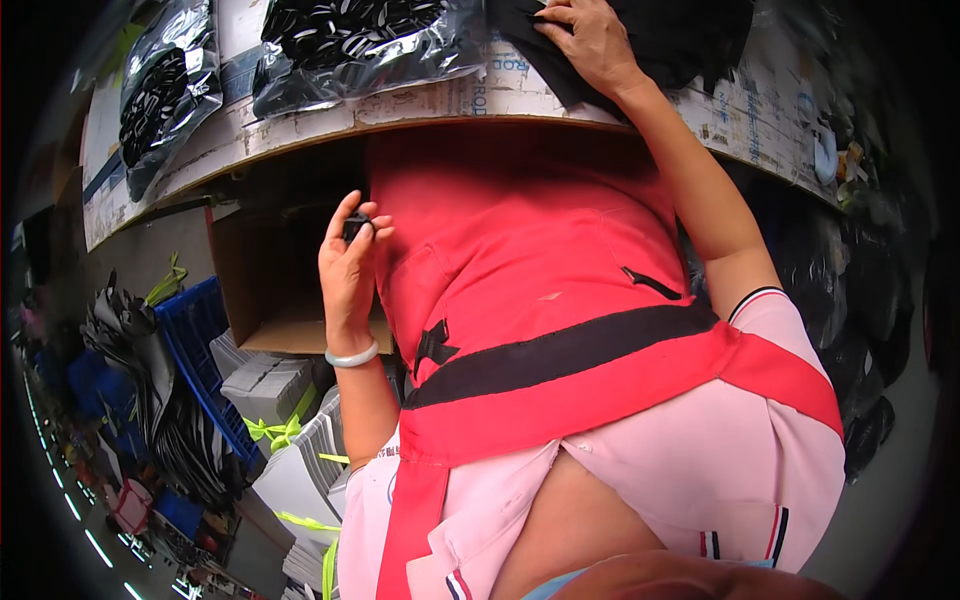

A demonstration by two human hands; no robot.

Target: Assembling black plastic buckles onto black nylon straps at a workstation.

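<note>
Your left hand [350, 262] is closed around a small black clip [357, 227]. Your thumb and fingertips pinch it, and it sits just below the front edge of the table [420, 108], in front of your red apron [540, 300]. A pale bracelet [352, 356] is on that wrist.

Your right hand [592, 42] lies flat and open on a black cloth [690, 35] up on the table, near the far right side. The fingers are spread on the cloth and do not grip it.

To the left of the cloth, a clear bag of black parts [350, 45] lies on the table near its front edge. A second bag of black parts [165, 90] lies by the table's left corner. The table top is covered with worn printed paper and has a wooden edge.

Under the table, just behind your left hand, is an open brown box [260, 290]. Your apron and body hide much of what is under the table on the right.

Beside the box is a blue crate [200, 340]. Next to it stand stacks of white paper tied with yellow-green string [280, 430]. A heap of black strips [150, 380] leans by the crate. Dark bags [860, 300] are piled on the floor at the right.
</note>
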